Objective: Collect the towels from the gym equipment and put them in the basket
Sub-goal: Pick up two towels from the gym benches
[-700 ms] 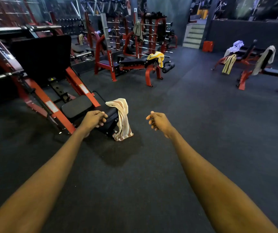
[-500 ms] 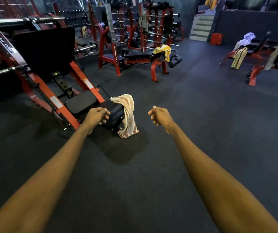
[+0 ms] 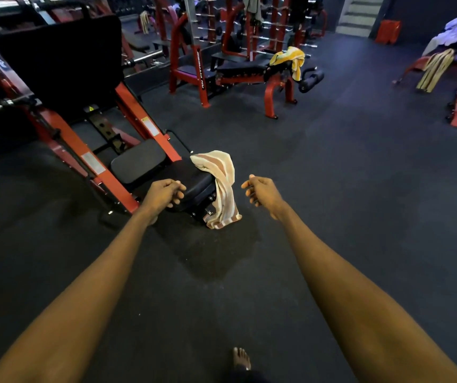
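Note:
A beige and brown striped towel (image 3: 222, 186) hangs over the end of the black seat pad (image 3: 194, 181) of a red leg press machine (image 3: 89, 128), its lower end on the floor. My left hand (image 3: 164, 193) hovers over the pad just left of the towel, fingers curled in, empty. My right hand (image 3: 262, 193) is just right of the towel, loosely curled and empty. Farther off, a yellow towel (image 3: 289, 58) lies on a red bench, a striped olive towel (image 3: 435, 69) and a white towel (image 3: 452, 31) hang on benches at the right.
An orange-red container (image 3: 387, 31) stands by the stairs (image 3: 360, 17) at the back. Red racks with bars (image 3: 249, 31) line the rear, with a grey towel (image 3: 252, 6) hanging there. Dark rubber floor (image 3: 346, 175) stretches to the right. My bare foot (image 3: 241, 358) shows at the bottom.
I have come closer to the leg press; the striped towel sits nearer and lower in view, between my two hands. Both hands stay empty.

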The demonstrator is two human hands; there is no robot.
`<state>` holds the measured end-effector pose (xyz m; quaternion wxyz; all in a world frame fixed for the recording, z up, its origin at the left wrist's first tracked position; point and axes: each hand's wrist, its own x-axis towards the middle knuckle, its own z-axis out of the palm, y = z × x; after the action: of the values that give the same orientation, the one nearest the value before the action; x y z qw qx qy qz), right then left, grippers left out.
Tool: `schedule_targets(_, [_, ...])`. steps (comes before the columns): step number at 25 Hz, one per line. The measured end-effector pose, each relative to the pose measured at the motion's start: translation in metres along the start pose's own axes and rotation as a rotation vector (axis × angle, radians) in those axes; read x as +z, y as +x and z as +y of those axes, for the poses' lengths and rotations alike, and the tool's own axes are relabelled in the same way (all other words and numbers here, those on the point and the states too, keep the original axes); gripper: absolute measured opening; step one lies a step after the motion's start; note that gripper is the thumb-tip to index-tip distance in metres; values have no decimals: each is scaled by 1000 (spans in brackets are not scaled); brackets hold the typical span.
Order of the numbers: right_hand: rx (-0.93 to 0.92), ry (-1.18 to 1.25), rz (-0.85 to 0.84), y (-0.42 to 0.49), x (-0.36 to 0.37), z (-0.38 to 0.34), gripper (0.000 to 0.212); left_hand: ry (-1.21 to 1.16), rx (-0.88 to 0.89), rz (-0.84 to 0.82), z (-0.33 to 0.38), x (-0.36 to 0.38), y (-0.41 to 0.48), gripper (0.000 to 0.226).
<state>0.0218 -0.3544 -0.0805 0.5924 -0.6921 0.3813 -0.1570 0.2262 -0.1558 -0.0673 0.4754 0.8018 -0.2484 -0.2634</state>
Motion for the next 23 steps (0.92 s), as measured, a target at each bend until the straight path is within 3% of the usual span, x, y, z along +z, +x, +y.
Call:
schedule_targets(14, [113, -41, 3, 315, 33, -31, 45, -87, -57, -20, 15, 2, 319, 28])
schedule_targets(23, [228, -142, -9, 504, 66, -22, 25, -111, -145, -45, 10, 8, 505, 27])
